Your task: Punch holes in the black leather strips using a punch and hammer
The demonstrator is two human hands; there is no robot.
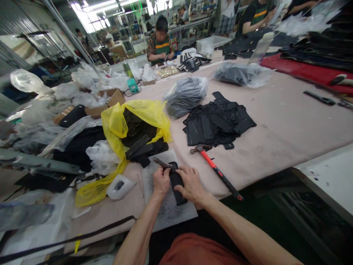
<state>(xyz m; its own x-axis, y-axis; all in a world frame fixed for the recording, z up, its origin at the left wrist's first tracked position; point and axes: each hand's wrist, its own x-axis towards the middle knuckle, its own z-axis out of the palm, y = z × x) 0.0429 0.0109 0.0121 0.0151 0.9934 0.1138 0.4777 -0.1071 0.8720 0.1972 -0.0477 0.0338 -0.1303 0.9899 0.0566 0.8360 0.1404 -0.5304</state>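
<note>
My left hand (161, 181) is closed, thumb on top, around a narrow dark metal tool (162, 163) whose exact kind I cannot make out. The tool's inner end meets the top of a black rectangular piece (178, 184), which looks like a small pouch or case. My right hand (191, 184) grips that piece from its right side, fingers over the upper edge and thumb across its face. Beneath both hands lies a pale, scuffed board (165, 211). A claw hammer (216, 168) with a red and black handle rests just to the right.
Flat black pieces (220, 119) form a heap beyond the hammer. A yellow plastic bag (162, 114) with dark pieces stands at left, near clear-bagged black goods (187, 94). A co-worker (162, 44) sits across the table (281, 129). The table's front edge runs at lower right.
</note>
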